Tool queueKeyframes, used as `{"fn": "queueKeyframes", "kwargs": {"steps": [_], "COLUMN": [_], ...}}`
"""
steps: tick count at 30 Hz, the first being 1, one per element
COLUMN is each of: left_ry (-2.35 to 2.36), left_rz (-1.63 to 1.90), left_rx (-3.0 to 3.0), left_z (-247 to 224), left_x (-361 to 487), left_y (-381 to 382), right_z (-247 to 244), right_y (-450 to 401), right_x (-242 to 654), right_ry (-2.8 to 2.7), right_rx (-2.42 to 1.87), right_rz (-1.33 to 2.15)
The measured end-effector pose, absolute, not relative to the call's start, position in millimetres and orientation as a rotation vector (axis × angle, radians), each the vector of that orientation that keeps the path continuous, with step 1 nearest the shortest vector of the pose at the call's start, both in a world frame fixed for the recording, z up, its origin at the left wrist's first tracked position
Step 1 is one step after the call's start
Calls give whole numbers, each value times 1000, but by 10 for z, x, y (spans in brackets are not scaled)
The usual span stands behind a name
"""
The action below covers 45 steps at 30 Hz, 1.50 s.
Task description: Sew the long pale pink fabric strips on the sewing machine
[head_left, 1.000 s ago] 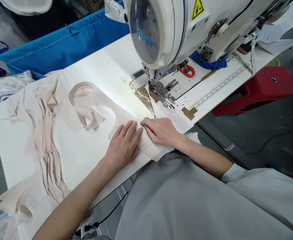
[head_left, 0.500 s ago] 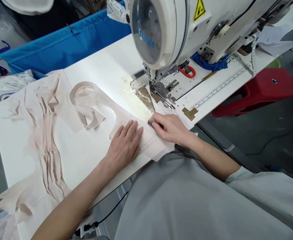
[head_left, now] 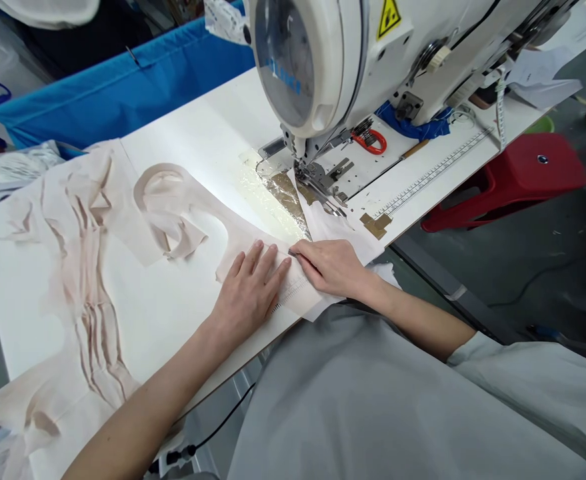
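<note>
A pale pink fabric piece (head_left: 237,233) with a curved edge lies flat on the sewing table (head_left: 167,300). My left hand (head_left: 247,287) rests on it, palm down with fingers spread. Just to the right, my right hand (head_left: 330,267) is closed in a pinch at the fabric's edge, close to the left fingertips. A small grey metal tool (head_left: 291,253) pokes out from its fingers; most of it is hidden, so its kind cannot be told. White fabric (head_left: 340,233) runs from beside the right hand up to the sewing machine's needle area (head_left: 305,170).
The white sewing machine (head_left: 333,67) stands beyond my hands. Red-handled scissors (head_left: 371,141) lie under its arm. Pleated pink fabric (head_left: 93,287) spreads over the table's left. A blue cloth barrier (head_left: 137,80) lines the back, and a red stool (head_left: 517,177) stands at right.
My right hand has moved slightly left and toward me with the small metal tool, nearer to my left hand. The left hand stays on the fabric. The whole view has shifted a little.
</note>
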<state>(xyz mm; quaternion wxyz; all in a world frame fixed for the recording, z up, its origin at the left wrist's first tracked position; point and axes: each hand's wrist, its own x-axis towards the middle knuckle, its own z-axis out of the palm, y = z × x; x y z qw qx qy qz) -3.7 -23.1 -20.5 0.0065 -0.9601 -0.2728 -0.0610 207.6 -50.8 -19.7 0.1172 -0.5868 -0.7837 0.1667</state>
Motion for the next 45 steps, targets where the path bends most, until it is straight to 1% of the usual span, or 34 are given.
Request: {"fn": "queueKeyframes", "kwargs": {"steps": [4, 12, 16, 19, 24, 31, 40, 45], "left_ry": [-892, -866, -925, -999, -824, -819, -784, -775], "left_rz": [-167, -134, -73, -91, -145, -168, -163, -164], "left_rx": [-3044, -3006, -2968, -2945, -3042, -3057, -3013, -3009], "left_z": [-217, -180, -103, -48, -73, -142, -131, -136], "left_x": [-44, -36, -109, -159, -133, -108, -90, -96], "left_y": [-229, -226, -102, -13, -54, -105, -100, -101], "right_z": [-159, -6, -14, -22, -48, -156, -81, -17], "right_y": [-511, -737, -630, -468, -363, -381, -341, -449], "right_x": [2072, 2404, 2282, 2091, 1974, 2005, 1949, 2134], "right_ry": [-2385, -2427, -2434, -2452, -2427, -2262, -2402, -2476], "right_rx": [-1704, -1687, -1778, -1824, -1787, -1733, -1771, -1721], "right_rz": [438, 495, 506, 501, 519, 528, 492, 472]}}
